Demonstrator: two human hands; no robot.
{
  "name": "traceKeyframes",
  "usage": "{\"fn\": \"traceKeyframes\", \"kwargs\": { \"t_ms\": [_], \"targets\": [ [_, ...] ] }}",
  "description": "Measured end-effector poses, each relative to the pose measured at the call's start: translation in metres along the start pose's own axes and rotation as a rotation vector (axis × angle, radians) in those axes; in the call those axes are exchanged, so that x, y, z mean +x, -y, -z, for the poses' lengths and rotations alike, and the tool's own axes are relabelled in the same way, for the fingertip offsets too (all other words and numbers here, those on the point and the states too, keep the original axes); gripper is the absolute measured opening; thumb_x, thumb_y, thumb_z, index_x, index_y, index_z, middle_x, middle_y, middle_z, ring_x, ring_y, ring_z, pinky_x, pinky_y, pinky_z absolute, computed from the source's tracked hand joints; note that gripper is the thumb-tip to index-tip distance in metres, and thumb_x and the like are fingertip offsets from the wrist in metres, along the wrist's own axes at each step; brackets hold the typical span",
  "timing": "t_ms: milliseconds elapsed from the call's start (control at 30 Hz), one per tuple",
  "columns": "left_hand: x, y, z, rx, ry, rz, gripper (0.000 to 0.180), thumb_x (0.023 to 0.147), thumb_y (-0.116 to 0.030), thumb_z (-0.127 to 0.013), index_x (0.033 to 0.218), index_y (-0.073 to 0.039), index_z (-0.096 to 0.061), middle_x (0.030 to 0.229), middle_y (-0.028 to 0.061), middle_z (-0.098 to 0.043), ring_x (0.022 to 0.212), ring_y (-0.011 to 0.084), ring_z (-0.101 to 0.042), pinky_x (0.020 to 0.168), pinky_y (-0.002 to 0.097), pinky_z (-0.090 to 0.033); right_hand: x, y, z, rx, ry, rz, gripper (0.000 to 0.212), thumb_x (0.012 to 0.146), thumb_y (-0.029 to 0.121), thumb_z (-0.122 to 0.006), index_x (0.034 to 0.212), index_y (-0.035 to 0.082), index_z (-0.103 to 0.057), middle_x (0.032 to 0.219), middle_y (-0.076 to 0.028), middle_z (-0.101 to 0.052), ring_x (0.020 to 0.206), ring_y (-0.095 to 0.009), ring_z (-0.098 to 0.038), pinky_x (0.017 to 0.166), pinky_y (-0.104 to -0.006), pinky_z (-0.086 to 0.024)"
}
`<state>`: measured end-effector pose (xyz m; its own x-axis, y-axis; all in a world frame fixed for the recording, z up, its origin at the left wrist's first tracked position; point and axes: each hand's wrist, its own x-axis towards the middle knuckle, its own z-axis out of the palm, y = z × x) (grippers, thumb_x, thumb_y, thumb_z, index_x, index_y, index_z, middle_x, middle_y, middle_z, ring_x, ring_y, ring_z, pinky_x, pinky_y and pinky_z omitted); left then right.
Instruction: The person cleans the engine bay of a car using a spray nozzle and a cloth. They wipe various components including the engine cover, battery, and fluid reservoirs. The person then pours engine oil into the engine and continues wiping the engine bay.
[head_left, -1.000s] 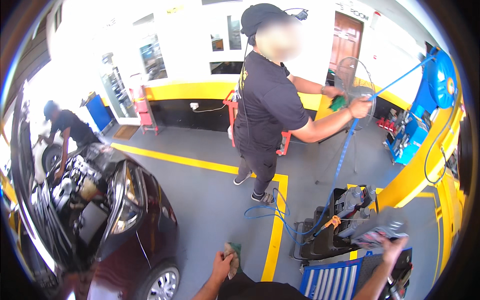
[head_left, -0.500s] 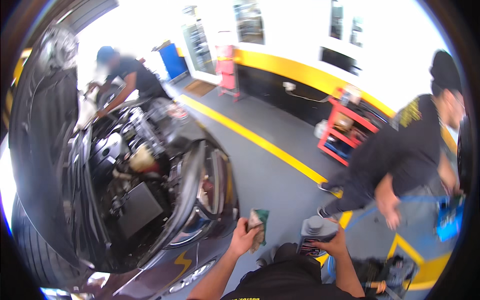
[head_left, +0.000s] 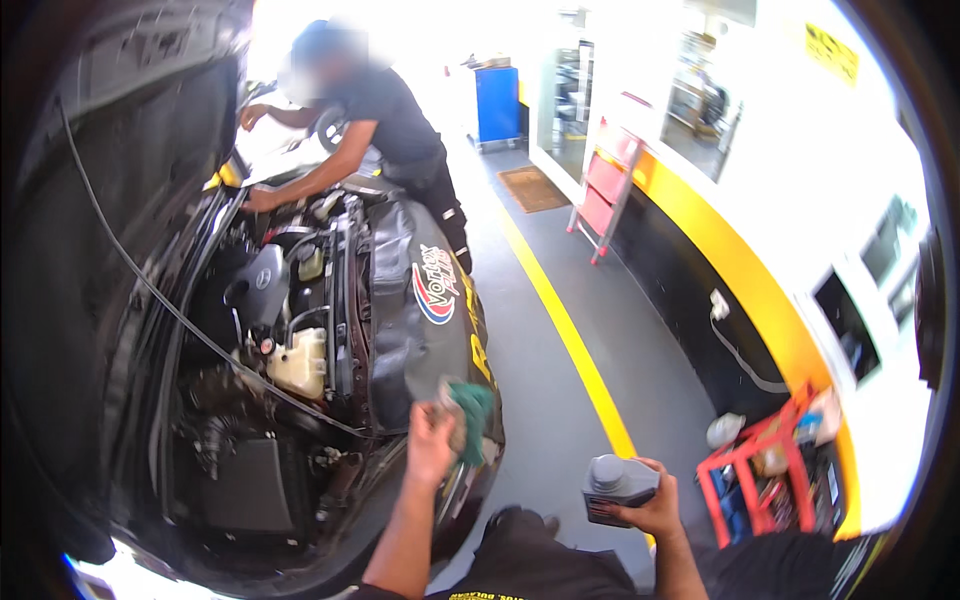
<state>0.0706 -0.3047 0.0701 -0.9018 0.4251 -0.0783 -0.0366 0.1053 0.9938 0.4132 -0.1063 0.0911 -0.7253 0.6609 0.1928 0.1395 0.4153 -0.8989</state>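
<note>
My left hand is closed round a bunched rag, green on one side and soiled pale on the other. It hangs over the front edge of a dark car whose bonnet stands raised. A grey plastic bottle with a round cap is gripped in my right hand, upright above the floor. In the engine bay are a cream fluid tank, a black box and an engine cover. A black fender cover with a printed logo drapes the car's front.
A co-worker leans over the car's far side, both arms reaching in. The bonnet prop rod slants across the bay. To the right stand a red tool cart and a red stepladder; farther off, a blue cabinet.
The view has swung rightward along the wall and closer to the engine bay. My left hand has risen with the rag over the car's front. The co-worker at right has mostly left view.
</note>
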Motion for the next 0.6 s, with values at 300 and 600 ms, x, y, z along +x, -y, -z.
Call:
{"fn": "traceKeyframes", "kwargs": {
  "t_ms": [300,600],
  "targets": [
    [0.218,-0.001,0.007,0.941,-0.447,0.216,0.030,0.091,-0.023,-0.064,0.116,-0.007,-0.062,0.119,0.0204,-0.062,0.115,0.0415,-0.059,0.096,0.0501,-0.051,0.310,-0.064,-0.002,0.333,0.304,-0.022,0.093,0.057,0.017,-0.102,0.131,-0.004,-0.051,0.118,-0.014,-0.067,0.111,-0.023,-0.066,0.101,-0.0396,-0.054],
    [0.298,-0.098,-0.008,0.885,-0.618,-0.124,0.037,0.088,-0.021,-0.070,0.118,-0.003,-0.061,0.118,0.0188,-0.062,0.111,0.0385,-0.060,0.095,0.0476,-0.051,0.601,-0.075,-0.081,0.142,0.672,0.159,0.088,0.056,0.023,-0.102,0.125,-0.007,-0.057,0.110,-0.012,-0.073,0.104,-0.020,-0.070,0.097,-0.0362,-0.055]
  ]
}}
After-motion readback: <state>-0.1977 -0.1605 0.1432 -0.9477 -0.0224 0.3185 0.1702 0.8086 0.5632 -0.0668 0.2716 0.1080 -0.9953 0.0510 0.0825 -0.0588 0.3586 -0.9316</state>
